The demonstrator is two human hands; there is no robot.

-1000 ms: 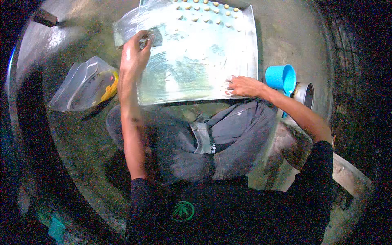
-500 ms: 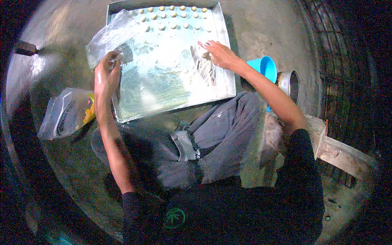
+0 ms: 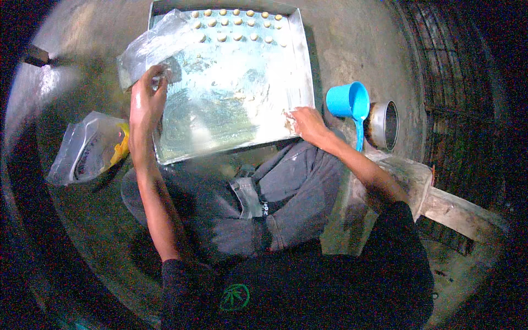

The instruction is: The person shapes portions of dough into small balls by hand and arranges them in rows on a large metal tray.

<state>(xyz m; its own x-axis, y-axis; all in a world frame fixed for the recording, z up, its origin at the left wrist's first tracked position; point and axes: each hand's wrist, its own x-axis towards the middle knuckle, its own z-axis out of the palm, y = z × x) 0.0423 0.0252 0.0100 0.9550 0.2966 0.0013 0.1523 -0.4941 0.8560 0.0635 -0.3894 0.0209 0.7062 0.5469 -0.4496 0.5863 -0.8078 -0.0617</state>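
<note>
A shallow metal tray (image 3: 242,145) lies in front of me, with several rows of small pale balls (image 3: 237,37) across its far part and whitish, greasy smears below them. My left hand (image 3: 153,91) is closed on a crinkled clear plastic bag (image 3: 144,54) that drapes over the tray's left side. My right hand (image 3: 308,124) is at the tray's near right, fingers slightly bent and apart, fingertips touching a white, powdery-looking patch; no held object shows in it.
A clear bag with yellow print (image 3: 88,148) lies left on the concrete floor (image 3: 363,49). A blue scoop (image 3: 342,100) and a metal pot (image 3: 379,126) are right of the tray. A pale ledge (image 3: 456,209) is at lower right, dark bars (image 3: 451,110) beyond.
My right hand went from the tray's lower right up toward its middle right and came back down. My left hand stays on the bag. The head view shifted.
</note>
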